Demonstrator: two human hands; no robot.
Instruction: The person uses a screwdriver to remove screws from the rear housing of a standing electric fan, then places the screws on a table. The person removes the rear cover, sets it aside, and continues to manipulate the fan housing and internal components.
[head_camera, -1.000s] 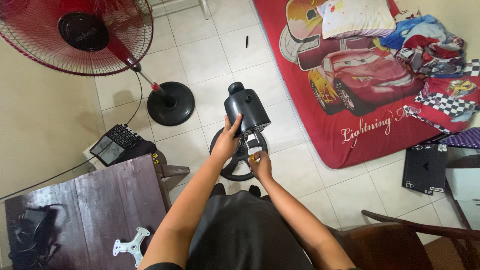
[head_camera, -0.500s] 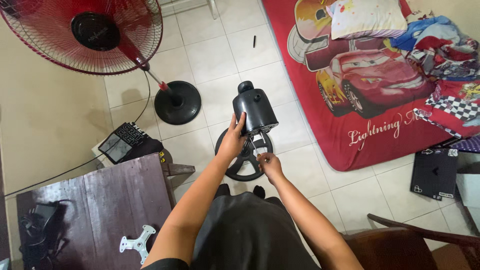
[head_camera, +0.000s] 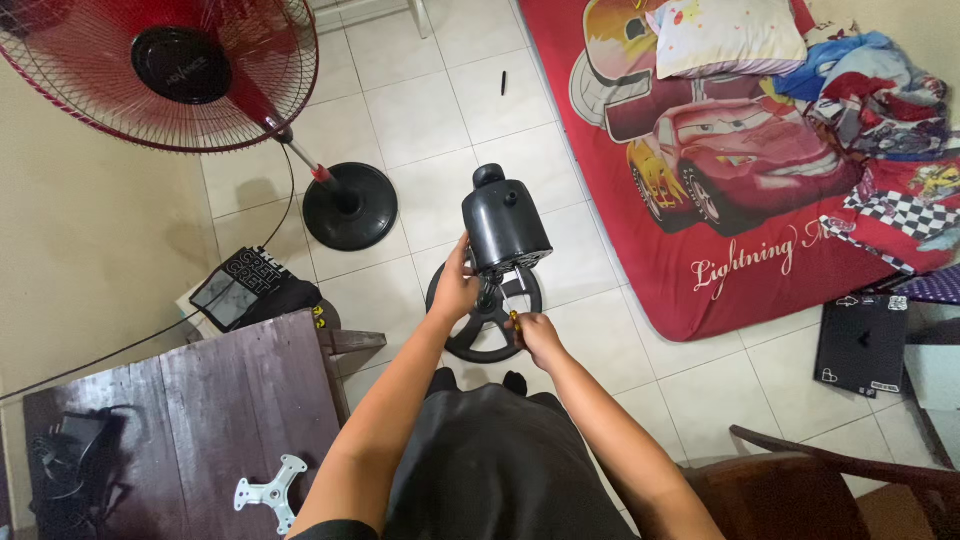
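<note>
A black fan motor housing (head_camera: 505, 222), stripped of its cage and blades, stood upright on its pole over a round black base (head_camera: 486, 318) on the tiled floor (head_camera: 420, 110), near the middle of the scene. The left hand (head_camera: 455, 285) was wrapped around the lower left side of the housing, its fingers closed on it to steady it. The right hand (head_camera: 538, 335) was closed around a small screwdriver with a yellow handle (head_camera: 514, 316), whose tip was pointed up toward the underside of the housing; whether the tip was seated in a screw could not be told. For the work to be done well, the housing would probably need to be held firmly against turning, the shaft kept in line with the screw, and steady pressure applied so that the tip would not slip. A red standing fan (head_camera: 160, 65) was seen far to the left, a red bedsheet (head_camera: 700, 200) to the right, and a white bracket (head_camera: 268, 492) lay on the dark wooden counter (head_camera: 180, 410) at near left.
</note>
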